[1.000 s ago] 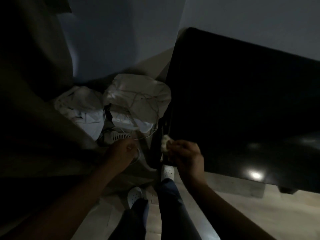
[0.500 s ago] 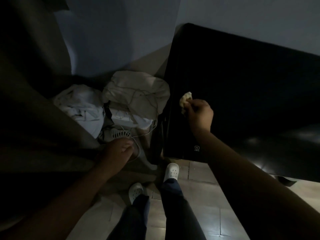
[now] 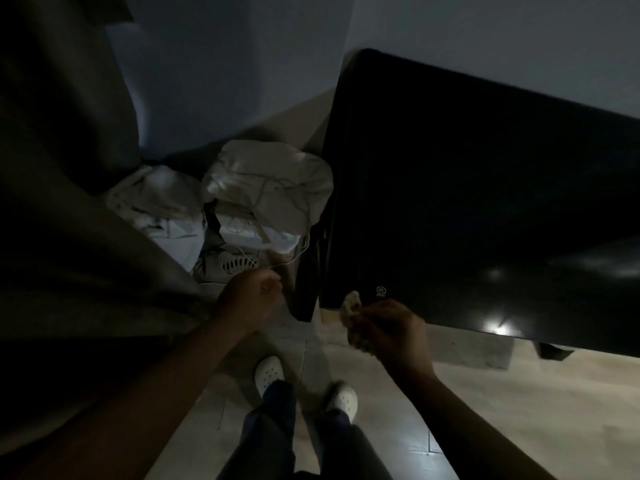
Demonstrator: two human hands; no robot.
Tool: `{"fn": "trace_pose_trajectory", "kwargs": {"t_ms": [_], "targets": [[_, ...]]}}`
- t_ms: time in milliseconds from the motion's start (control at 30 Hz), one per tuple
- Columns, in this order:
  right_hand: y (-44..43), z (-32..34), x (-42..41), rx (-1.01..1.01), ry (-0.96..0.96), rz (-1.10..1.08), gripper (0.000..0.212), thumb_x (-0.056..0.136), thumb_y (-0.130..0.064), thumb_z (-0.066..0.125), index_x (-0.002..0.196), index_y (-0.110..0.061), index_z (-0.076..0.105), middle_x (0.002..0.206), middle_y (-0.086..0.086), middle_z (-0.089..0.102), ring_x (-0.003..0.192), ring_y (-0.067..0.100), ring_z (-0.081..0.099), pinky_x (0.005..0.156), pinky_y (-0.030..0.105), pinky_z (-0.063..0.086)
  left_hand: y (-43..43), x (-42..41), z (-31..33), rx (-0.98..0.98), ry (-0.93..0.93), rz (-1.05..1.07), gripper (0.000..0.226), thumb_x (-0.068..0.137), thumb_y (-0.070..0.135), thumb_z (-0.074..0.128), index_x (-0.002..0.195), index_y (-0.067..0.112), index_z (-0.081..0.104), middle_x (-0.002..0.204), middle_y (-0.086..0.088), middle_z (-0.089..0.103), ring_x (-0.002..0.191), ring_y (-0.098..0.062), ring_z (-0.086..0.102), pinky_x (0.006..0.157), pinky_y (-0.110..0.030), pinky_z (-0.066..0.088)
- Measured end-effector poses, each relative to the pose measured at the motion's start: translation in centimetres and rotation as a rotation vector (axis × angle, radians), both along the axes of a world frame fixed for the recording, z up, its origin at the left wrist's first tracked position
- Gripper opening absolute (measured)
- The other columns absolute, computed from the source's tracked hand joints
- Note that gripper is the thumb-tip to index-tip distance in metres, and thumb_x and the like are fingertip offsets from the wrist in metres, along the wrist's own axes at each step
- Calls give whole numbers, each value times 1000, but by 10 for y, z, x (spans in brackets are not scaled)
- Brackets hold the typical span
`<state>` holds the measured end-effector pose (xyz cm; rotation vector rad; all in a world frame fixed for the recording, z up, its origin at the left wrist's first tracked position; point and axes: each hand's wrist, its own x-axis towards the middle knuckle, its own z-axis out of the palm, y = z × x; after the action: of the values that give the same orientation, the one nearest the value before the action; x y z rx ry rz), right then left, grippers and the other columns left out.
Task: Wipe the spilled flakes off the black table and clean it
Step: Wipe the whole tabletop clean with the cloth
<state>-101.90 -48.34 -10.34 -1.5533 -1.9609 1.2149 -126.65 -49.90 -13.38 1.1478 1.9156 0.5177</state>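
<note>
Head camera: right hand (image 3: 391,330) pinches a crumpled wipe (image 3: 350,304) at the black table (image 3: 485,202) edge, presumably sweeping flakes off; left hand (image 3: 249,299) hold unclear.

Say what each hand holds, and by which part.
The right hand grips a pale crumpled wad round its middle; its top end pokes out. Whether the left hand holds anything cannot be told.

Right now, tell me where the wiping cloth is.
Head view, lower centre: the cloth is gripped in the right hand at the black table's near left corner.
</note>
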Motion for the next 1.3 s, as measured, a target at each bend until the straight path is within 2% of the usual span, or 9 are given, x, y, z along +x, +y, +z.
{"fn": "trace_pose_trajectory", "kwargs": {"t_ms": [67,267,367,467,667,767,967,1167,1300], "targets": [[19,8,-3,49,15,-76,21,90,-11,65,93,-31,63,92,-6,64,79,5,66,66,22,58,-4,2,3,5,0,2,22,95,19,55,112,9,64,109,-8,65,100,-22,60,87,-39,50],[123,-13,-45,91,13,-303,21,95,-14,61,113,-8,67,107,7,67,89,12,65,80,29,57,-12,15,7,-19,23,92,19,94,17,54,108,9,65,110,-7,64,101,-20,59,91,-39,49],[106,-31,-49,189,-62,-189,18,96,-16,57,106,-8,69,98,7,69,85,16,64,77,39,58,-15,17,7,-24,49,119,23,94,17,55,114,11,64,114,-6,63,106,-22,58,92,-39,48],[61,-33,-21,197,-85,-48,23,95,-28,50,104,-19,68,96,-1,68,84,8,64,73,28,57,-19,19,15,-7,85,141,18,94,16,56,108,10,65,108,-9,65,99,-24,60,85,-38,50],[-15,-21,28,-162,-131,185,13,93,-25,64,95,-19,76,80,-3,73,66,8,68,67,36,59,-42,37,40,16,113,160,19,95,12,54,109,6,64,108,-11,64,101,-28,58,88,-41,48],[-23,-4,47,-35,-78,67,12,92,-18,65,94,-17,77,79,-4,73,62,4,64,61,22,54,-61,52,55,21,129,177,20,95,13,54,111,6,63,110,-11,64,101,-27,59,89,-43,49],[-25,52,83,119,33,-70,14,90,-15,68,101,-14,76,91,0,74,74,0,64,71,18,54,-86,100,94,95,92,155,20,95,15,55,111,10,64,110,-10,65,102,-24,59,90,-40,48],[-38,110,139,124,188,-301,17,90,-22,67,89,-39,70,83,-12,72,76,2,68,73,35,60,-74,146,140,196,-7,19,21,94,21,56,114,15,63,106,0,66,94,-9,60,72,-16,43],[-38,147,169,175,272,-510,11,90,-22,68,96,-29,73,83,-8,74,76,1,69,74,34,60,-36,168,168,277,-31,-147,19,93,26,58,111,22,63,101,10,64,94,-2,60,69,-9,42]]}}
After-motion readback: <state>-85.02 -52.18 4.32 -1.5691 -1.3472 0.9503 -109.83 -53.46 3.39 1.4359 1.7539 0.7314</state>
